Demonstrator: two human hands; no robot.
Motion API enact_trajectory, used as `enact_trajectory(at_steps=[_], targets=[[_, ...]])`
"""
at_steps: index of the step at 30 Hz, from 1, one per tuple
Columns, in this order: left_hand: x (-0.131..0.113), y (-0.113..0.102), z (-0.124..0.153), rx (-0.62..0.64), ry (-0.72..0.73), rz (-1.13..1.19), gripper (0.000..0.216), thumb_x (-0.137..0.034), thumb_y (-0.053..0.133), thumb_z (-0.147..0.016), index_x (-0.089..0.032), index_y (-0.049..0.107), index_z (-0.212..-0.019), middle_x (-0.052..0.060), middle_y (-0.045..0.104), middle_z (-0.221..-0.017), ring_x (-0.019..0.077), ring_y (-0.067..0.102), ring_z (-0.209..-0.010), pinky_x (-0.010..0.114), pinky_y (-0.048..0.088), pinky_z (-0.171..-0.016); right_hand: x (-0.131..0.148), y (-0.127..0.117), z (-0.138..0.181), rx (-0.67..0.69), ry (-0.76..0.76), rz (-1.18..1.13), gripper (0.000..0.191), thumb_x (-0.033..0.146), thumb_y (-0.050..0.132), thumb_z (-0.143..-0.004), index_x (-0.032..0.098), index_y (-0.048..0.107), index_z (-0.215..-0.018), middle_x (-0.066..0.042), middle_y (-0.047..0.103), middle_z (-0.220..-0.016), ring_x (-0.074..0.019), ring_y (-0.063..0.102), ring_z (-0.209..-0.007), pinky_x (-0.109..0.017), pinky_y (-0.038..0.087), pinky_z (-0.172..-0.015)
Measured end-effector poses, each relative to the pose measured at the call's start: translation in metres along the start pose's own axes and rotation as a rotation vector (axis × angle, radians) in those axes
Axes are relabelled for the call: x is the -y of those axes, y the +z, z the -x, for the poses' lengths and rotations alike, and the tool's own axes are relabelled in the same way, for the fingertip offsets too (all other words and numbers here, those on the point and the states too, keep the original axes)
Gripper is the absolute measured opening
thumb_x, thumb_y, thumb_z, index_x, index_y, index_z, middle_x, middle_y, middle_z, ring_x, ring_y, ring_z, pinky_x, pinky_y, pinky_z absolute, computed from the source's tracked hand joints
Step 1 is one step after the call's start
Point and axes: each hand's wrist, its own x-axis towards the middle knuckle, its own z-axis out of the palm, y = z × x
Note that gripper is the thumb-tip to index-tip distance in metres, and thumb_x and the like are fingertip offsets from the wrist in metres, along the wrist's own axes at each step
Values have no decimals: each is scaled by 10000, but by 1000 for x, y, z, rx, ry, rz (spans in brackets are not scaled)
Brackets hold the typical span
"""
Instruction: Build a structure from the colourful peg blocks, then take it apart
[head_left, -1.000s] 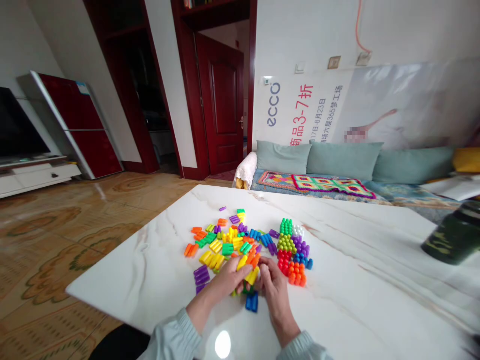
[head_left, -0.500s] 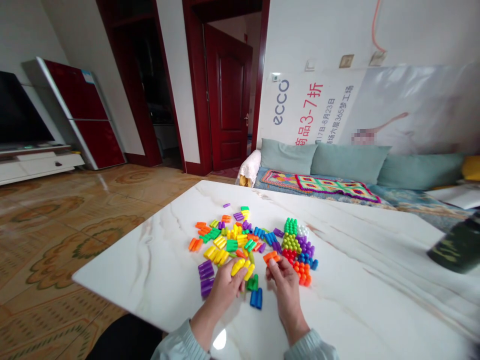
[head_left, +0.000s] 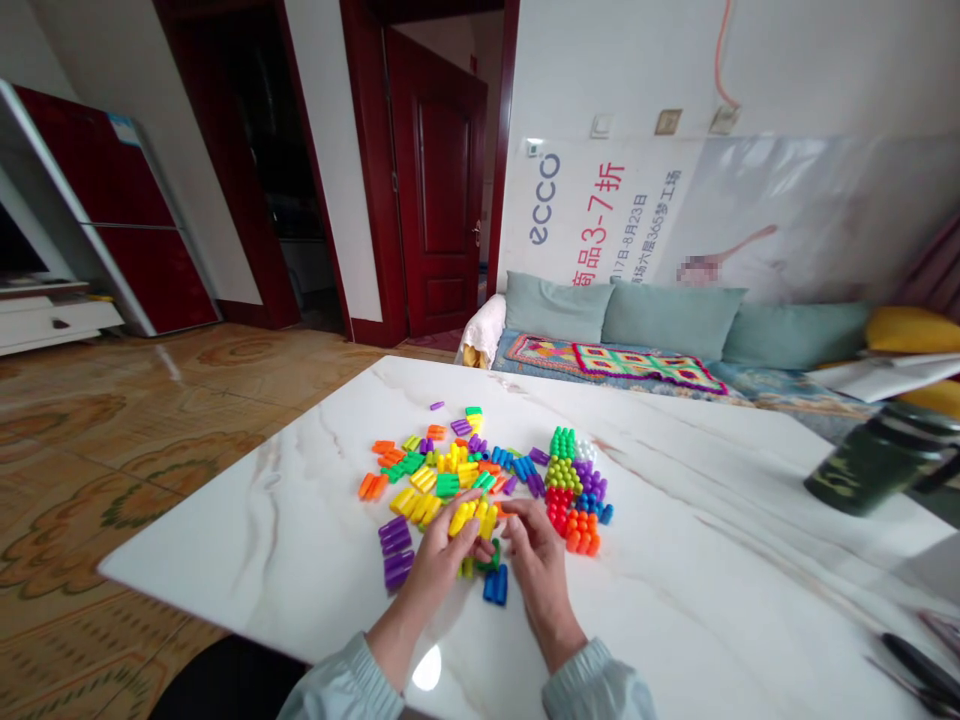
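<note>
Yellow bullet-shaped plastic blocks (head_left: 474,518) are gripped between the thumb and fingers of my left hand (head_left: 444,548). Close beside it, my right hand (head_left: 536,545) pinches an orange bullet-shaped block (head_left: 504,510), mostly hidden behind the fingertips. Under and just in front of my hands lie a green block (head_left: 491,556) and a blue block (head_left: 495,586). Purple blocks (head_left: 397,552) rest left of my left hand. To the right of my right hand, upright blocks stand in tight colour groups, among them orange ones (head_left: 583,532), red ones (head_left: 558,508) and green ones (head_left: 562,443).
Loose blocks of several colours, such as yellow ones (head_left: 417,505), spread over the white marbled table (head_left: 675,580). A dark green camouflage mug (head_left: 862,465) stands at the right, and a black-handled tool (head_left: 919,670) lies near the right edge. Behind is a sofa with cushions (head_left: 667,322).
My hands have come closer together, the right one moving left with the orange block towards the yellow blocks. The view has turned slightly right, showing more of the mug.
</note>
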Motion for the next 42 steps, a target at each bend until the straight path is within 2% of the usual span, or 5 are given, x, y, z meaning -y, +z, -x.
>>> enact_trajectory(at_steps=[9,18,25,28,42], targets=[[7,-4,3,124,-80,281,493,-410,622,-901,-260,577,-1368,120,502,-1463,288,609,-1184,357,591,-830,4,1,2,63,-37,91,189,382,676,-871,202,682,-812,-40,642,-928,-177,605,-829,-270,450,-646],[1,-1,-1,79,-41,282,547,-397,714,-853,-265,575,-1366,107,649,-1284,259,649,-1153,385,526,-985,-2,-3,3,32,-13,20,165,370,651,-894,209,672,-927,-19,643,-886,-159,593,-763,-258,463,-634],[6,-4,-11,10,13,45,639,-376,922,-588,-151,712,-1148,162,724,-1125,312,698,-1017,417,548,-916,6,0,6,84,-53,119,157,348,654,-893,211,684,-964,-15,653,-842,-163,595,-750,-259,461,-629],[7,-4,-11,25,54,104,638,-429,882,-647,-171,691,-1198,166,710,-1170,315,689,-1050,444,537,-945,7,-1,7,-59,-92,147,156,328,610,-926,219,662,-1024,-20,646,-878,-158,591,-758,-265,472,-645],[1,2,-5,40,140,-63,399,-326,726,-819,-213,688,-1199,118,698,-1223,281,648,-1128,401,496,-997,5,-4,11,37,-124,285,177,339,580,-936,218,681,-1018,-29,649,-876,-168,591,-756,-271,434,-614]])
